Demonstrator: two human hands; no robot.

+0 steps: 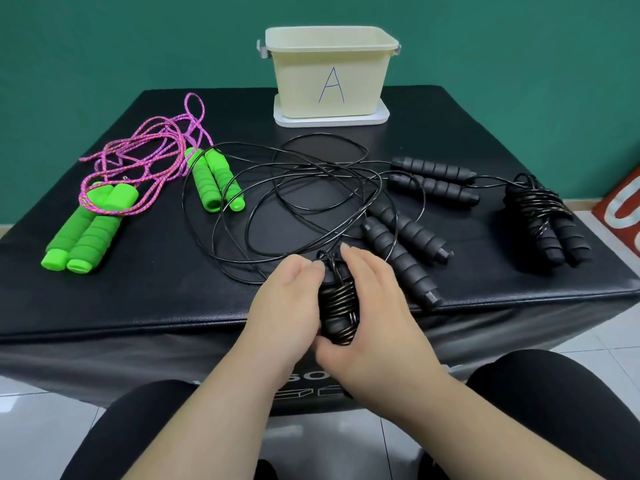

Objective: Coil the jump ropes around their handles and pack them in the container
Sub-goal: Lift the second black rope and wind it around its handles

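The left hand [287, 306] and right hand [370, 320] are seen, in the head view, curled round a bundle of black foam handles and thin black cord [337, 303]. It is kept at the near edge of the black padded table [138, 306], probably so slack trails freely. The cream plastic container marked A [332, 64] is set well apart at the far edge.

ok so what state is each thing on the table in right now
container: upright, open top
held black rope: partly coiled, gripped by left hand and right hand
far-right black rope: coiled, set down
two other black ropes: uncoiled, tangled
green-handled ropes: uncoiled
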